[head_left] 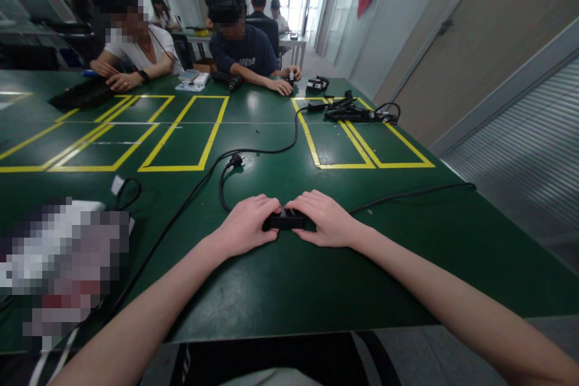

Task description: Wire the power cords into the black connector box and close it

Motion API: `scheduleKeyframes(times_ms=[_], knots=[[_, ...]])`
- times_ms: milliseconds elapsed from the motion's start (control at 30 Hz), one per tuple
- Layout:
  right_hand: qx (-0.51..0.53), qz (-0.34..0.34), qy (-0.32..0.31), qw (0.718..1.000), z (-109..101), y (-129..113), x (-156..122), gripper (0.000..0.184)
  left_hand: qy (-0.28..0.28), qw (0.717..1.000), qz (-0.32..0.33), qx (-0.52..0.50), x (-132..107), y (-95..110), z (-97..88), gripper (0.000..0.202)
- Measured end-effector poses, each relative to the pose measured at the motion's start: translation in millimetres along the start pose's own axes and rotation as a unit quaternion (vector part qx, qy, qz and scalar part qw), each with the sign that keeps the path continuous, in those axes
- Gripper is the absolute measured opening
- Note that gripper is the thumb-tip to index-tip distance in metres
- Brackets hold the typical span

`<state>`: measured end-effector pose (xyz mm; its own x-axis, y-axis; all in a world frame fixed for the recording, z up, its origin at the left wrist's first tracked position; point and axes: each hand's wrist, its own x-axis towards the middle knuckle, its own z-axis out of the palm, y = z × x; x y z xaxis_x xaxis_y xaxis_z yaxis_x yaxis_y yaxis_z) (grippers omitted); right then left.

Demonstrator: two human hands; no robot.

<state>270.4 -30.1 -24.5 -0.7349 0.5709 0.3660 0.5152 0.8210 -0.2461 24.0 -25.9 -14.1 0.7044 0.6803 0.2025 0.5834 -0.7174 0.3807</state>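
Note:
Between my hands on the green table [298,289] lies a black power adapter [289,220], a small oblong block. My left hand [251,223] grips its left end, thumb on the near side and fingers over the top. The right end is held the same way by my right hand [323,217]. My fingers hide both ends of the block. A short black cord runs out past my left hand, ending in a mains plug [236,160] on the table. Beyond my right hand, a thin black cable [416,191] stretches to the table's right edge.
Another long black cable [253,151] crosses the table to a heap of black cables [350,110] at the far right. Yellow tape [172,168] outlines rectangles. A blurred-out item [76,265] lies at left. Two people sit opposite; one has a hand [281,85] on a small object.

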Motion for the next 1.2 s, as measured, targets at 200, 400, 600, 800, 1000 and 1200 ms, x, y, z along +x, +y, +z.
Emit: scheduleKeyframes(times_ms=[200,400,600,800,1000,1200], knots=[[-0.099,-0.055,-0.025,0.993,-1,1,1,0.032,-0.026,0.996,0.030,0.075,2,0,-4.2,0.013],[-0.101,-0.054,-0.043,0.992,-8,4,-1,0.029,-0.016,0.997,0.058,0.058,-3,-5,-3.8,0.019],[-0.010,-0.052,0.013,0.999,-6,1,-2,0.029,-0.016,0.998,0.061,0.021,-4,-5,-3.1,0.024],[0.010,-0.015,0.070,0.997,-2,-5,0,0.025,0.018,0.998,0.064,0.008,-3,-6,1.5,0.044],[0.064,0.001,0.131,0.989,3,-7,-2,0.024,0.024,0.998,0.053,-0.020,-3,-4,4.1,0.038],[0.065,0.004,0.147,0.987,4,-5,-4,0.029,0.025,0.996,0.044,-0.075,-5,-5,6.9,0.041]])
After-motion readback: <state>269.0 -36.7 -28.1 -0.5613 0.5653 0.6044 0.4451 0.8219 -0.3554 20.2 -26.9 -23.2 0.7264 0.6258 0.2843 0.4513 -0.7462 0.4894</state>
